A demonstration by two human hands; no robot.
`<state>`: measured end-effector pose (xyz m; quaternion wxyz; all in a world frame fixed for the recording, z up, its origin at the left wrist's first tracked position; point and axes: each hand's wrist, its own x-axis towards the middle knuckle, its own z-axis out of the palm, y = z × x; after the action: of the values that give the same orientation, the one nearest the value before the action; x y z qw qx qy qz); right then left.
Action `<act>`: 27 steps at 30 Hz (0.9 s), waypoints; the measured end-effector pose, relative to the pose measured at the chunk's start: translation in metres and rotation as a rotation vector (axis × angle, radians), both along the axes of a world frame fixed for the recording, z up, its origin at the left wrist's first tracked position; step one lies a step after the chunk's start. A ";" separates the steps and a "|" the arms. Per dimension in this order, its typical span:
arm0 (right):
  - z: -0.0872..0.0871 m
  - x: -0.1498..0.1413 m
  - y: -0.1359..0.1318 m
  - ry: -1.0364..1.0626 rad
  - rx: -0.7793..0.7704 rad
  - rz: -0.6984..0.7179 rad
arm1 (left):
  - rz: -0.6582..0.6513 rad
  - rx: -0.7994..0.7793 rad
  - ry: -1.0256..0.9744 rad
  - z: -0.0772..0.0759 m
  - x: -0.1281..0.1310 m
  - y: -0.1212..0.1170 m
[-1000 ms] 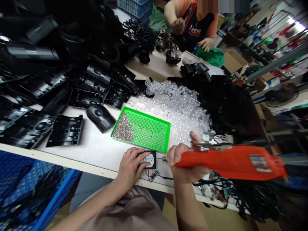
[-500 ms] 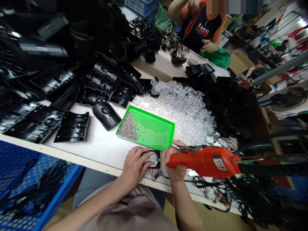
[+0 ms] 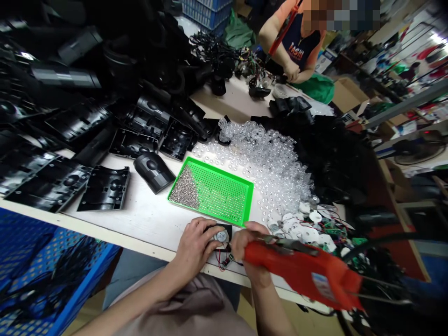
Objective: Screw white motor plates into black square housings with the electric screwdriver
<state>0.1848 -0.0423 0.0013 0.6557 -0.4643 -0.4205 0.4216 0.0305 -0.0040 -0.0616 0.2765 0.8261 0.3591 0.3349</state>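
Note:
My left hand (image 3: 198,240) presses its fingers and thumb around a small round grey-white motor (image 3: 221,236), which sits on a black plastic piece (image 3: 227,228) at the table's front. Red and dark wires with a small circuit board (image 3: 227,261) trail off its near side. In my right hand (image 3: 250,252) is a red electric screwdriver (image 3: 301,266), its body slanting down to the right. My fingers hide its tip, close beside the motor. Just beyond both hands lies a green perforated tray (image 3: 249,200) with small metal screws (image 3: 185,189) heaped at its left end.
Clear plastic parts (image 3: 269,149) pile up behind the tray. Black plastic shells (image 3: 105,186) cover the left side. White discs and circuit boards (image 3: 318,228) lie at right. A blue crate (image 3: 87,280) stands below left. Across the table, a person (image 3: 297,51) works near a red screwdriver (image 3: 285,30).
My right hand has brought the red screwdriver left to the motor, and its rear end has swung downward. My left hand stays on the motor. The person opposite has brought their hands together.

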 end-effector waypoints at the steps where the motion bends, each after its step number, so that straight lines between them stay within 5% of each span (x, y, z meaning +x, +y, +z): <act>1: 0.007 0.004 0.002 0.012 0.067 -0.042 | -0.015 0.000 0.001 0.000 0.000 0.001; 5: 0.020 0.024 0.026 0.012 0.197 -0.201 | -0.062 -0.010 0.015 -0.002 0.001 0.003; 12: -0.017 0.034 0.052 -0.013 0.059 -0.154 | 0.001 -0.066 -0.033 0.000 -0.007 -0.001; 21: -0.028 0.032 0.050 -0.010 0.033 -0.096 | 0.065 -0.120 0.118 0.006 -0.012 -0.004; 24: -0.018 0.030 0.051 -0.036 0.032 -0.117 | 0.063 -0.150 0.134 0.008 -0.009 -0.003; 27: 0.010 0.022 0.050 -0.012 0.120 -0.203 | 0.049 -0.185 0.134 0.011 -0.009 -0.004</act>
<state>0.2069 0.0074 0.0108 0.7192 -0.4670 -0.3994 0.3243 0.0219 -0.0079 -0.0510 0.3188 0.8085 0.4262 0.2511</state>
